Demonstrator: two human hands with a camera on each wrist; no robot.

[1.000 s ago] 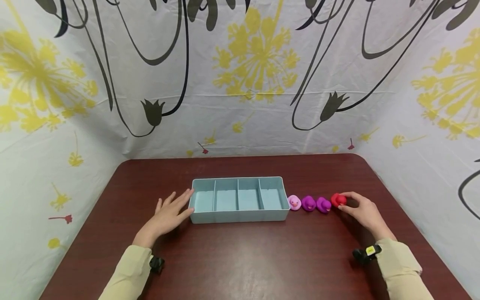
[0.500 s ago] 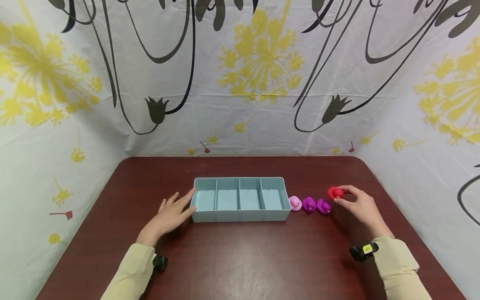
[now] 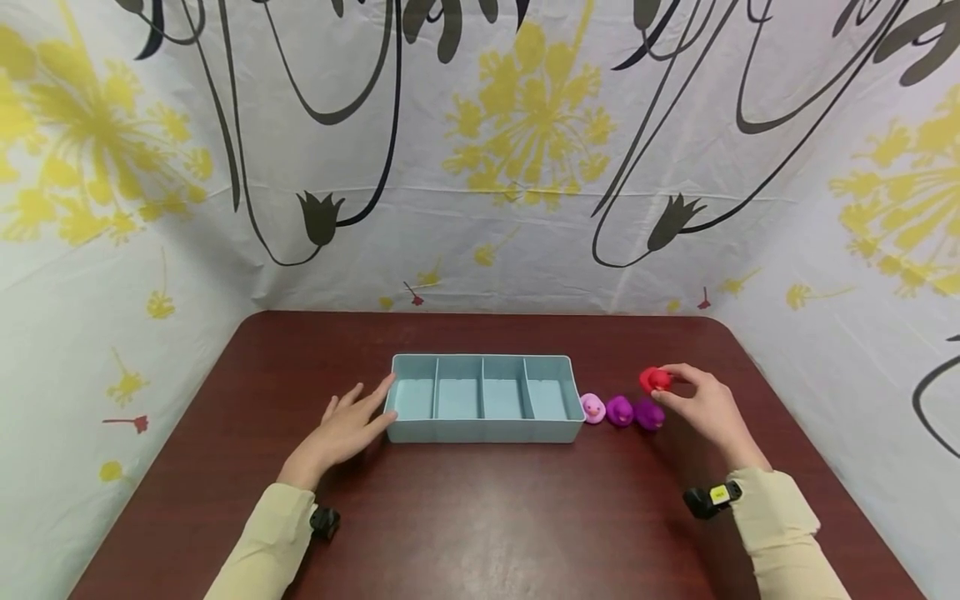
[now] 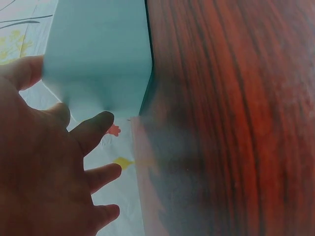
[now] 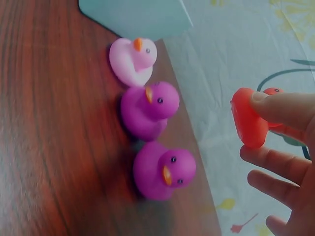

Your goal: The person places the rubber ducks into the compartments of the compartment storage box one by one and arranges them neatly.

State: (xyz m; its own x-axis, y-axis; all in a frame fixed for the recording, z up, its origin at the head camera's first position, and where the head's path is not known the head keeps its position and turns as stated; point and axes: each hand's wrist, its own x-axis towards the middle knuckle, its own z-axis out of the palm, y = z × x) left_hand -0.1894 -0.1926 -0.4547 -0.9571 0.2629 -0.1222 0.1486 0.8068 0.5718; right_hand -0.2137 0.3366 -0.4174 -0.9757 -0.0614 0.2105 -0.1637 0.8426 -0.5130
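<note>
A red rubber duck [image 3: 655, 380] is pinched between the thumb and fingers of my right hand [image 3: 705, 412], held up off the table in the right wrist view. Below and left of it stand two purple rubber ducks [image 5: 150, 110] and a pink rubber duck [image 3: 593, 408] in a row. The pink one is beside the right end of a pale blue box [image 3: 483, 432] with a row of compartments, all bare inside. At the box's left end, my left hand [image 3: 337, 433] rests its spread fingers against the wall, as the left wrist view also shows.
The brown wooden table [image 3: 480, 517] has rounded far corners. Behind and beside it hangs a white cloth [image 3: 420, 167] printed with yellow flowers and grey stems. Each wrist carries a small black camera [image 3: 325, 522].
My right hand has lifted the red duck from the row's right end and carried it left, above the nearest purple duck. My left hand keeps its place at the box.
</note>
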